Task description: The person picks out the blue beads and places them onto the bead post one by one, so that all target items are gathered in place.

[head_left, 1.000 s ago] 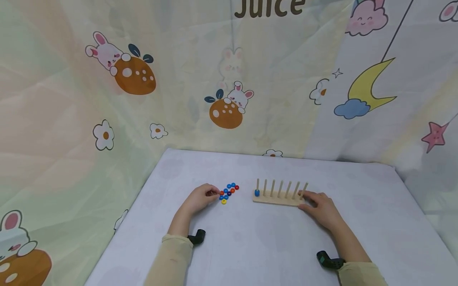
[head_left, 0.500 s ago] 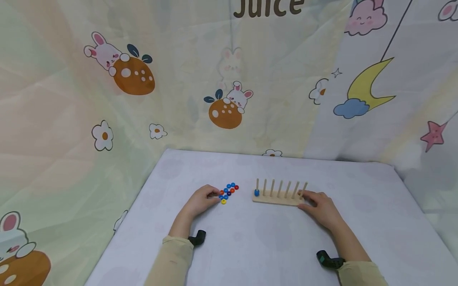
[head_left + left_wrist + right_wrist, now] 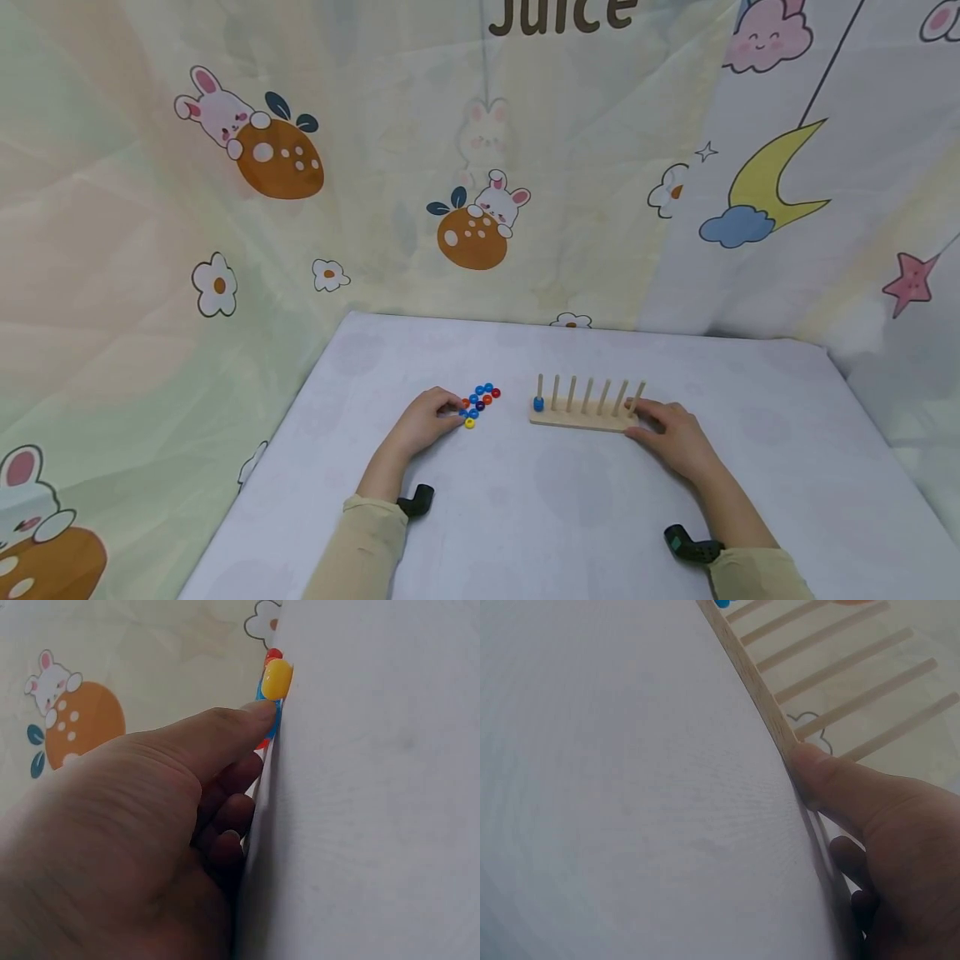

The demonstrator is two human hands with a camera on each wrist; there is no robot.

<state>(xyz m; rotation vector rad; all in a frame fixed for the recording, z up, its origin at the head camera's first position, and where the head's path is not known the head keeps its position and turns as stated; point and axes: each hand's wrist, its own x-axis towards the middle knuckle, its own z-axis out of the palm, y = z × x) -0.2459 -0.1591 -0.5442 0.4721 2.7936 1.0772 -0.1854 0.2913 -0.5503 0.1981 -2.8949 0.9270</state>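
Observation:
A small cluster of coloured beads [image 3: 480, 400], blue, red, orange, dark and yellow, lies left of the wooden peg rack. My left hand [image 3: 426, 421] is at the cluster's left side, its thumb and index finger around a blue bead [image 3: 463, 414]. In the left wrist view the thumb partly hides blue, with the yellow bead [image 3: 277, 679] just beyond its tip. My right hand [image 3: 675, 437] grips the right end of the wooden peg rack [image 3: 581, 421], thumb on the near edge. Blue beads [image 3: 538, 404] sit on the rack's leftmost peg; the other pegs are bare.
The white-covered table [image 3: 555, 517] carries the rack and the beads. Behind it hangs a patterned cloth [image 3: 375, 167] with cartoon rabbits. A dark wrist camera [image 3: 416, 500] sits on the left wrist and another wrist camera [image 3: 690, 548] on the right.
My left hand has edged slightly right, its fingertips closing in on the beads at the cluster's left side. The right hand and the rack have stayed put.

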